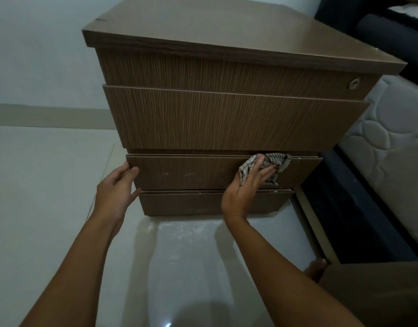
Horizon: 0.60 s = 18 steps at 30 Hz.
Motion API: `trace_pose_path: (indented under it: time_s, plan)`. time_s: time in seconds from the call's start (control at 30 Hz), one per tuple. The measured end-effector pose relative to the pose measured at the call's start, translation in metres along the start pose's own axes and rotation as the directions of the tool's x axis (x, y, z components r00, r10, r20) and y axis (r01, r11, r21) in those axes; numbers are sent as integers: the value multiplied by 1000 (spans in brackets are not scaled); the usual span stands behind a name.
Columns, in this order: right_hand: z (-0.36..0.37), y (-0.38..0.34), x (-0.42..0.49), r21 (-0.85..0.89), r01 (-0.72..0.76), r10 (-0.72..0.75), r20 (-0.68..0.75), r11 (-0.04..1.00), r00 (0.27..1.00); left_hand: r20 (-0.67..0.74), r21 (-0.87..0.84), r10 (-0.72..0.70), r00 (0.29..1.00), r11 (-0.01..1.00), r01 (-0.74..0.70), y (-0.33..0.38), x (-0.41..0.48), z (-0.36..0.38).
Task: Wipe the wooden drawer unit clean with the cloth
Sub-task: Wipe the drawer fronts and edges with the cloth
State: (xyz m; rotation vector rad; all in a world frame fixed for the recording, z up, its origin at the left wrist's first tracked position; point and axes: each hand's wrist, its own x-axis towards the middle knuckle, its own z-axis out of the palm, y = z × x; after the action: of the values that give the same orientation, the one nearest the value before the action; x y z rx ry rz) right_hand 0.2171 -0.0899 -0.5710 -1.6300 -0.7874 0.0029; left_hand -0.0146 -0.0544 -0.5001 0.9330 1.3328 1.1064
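The wooden drawer unit (pixel 226 119) stands on the floor (pixel 50 185). The right hand (pixel 248 185) presses the checked cloth (pixel 271 166) flat on the third drawer (pixel 191 173). The left hand (pixel 116 190), fingers relaxed, steadies its left edge. A hard push may slide this drawer and pinch those fingers.

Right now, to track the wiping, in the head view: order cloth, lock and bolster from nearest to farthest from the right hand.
1. Cloth: pressed under the right hand, on the third drawer.
2. Lock: higher up, at the upper right of the unit.
3. Bolster: beyond the unit, far right.
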Motion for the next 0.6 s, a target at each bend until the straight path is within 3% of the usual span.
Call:
trace_pose_path:
  time_s: [0.3,0.6]
  plan:
    - [47,-16,-57,19,-19,16,140,1000,990,56,67,-26,998,998,22,7,1,-6]
    - [91,-42,-106,-105,120,-87,279,987,956,79,123,-24,997,992,14,15,2,-9]
